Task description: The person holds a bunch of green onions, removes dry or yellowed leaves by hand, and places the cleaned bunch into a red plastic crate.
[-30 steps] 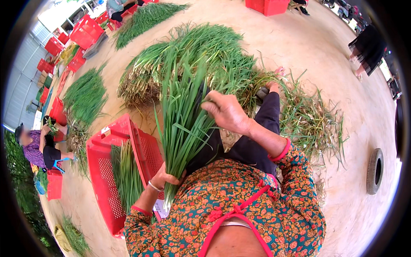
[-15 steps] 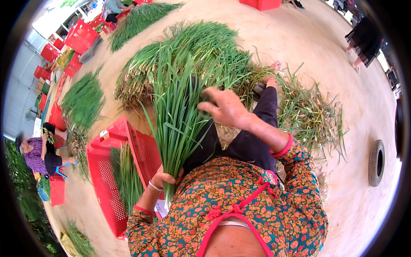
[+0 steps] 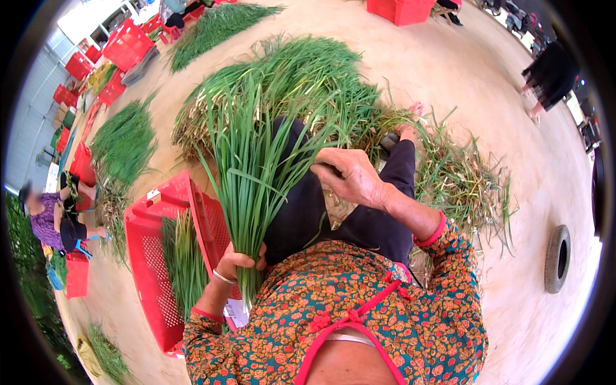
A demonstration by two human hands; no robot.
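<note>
My left hand [image 3: 239, 262] is wrapped round the lower stems of a bunch of garlic chives [image 3: 247, 186], holding it upright over my left thigh. Its long flat leaves fan out toward the far side. At the right edge of the fan, my right hand [image 3: 351, 178] is closed, thumb and fingers pinched at the tips of some leaves. Beyond my knees lies a large heap of chives [image 3: 308, 77], its pale root ends toward the left. To my left a red plastic crate [image 3: 144, 256] holds more chives [image 3: 186, 263], laid lengthwise.
Loose leaf trimmings [image 3: 459, 183] are scattered by my right foot. A tyre [image 3: 557, 259] stands at the far right. Another chive pile [image 3: 123, 142] lies left, near a seated person in purple [image 3: 48, 221]. Red crates [image 3: 127, 45] stand farther back; a person in black [image 3: 550, 74] stands right.
My right hand has gone from loosely spread fingers beside the leaves to a pinch at their tips. The bunch in my left hand has tilted slightly left.
</note>
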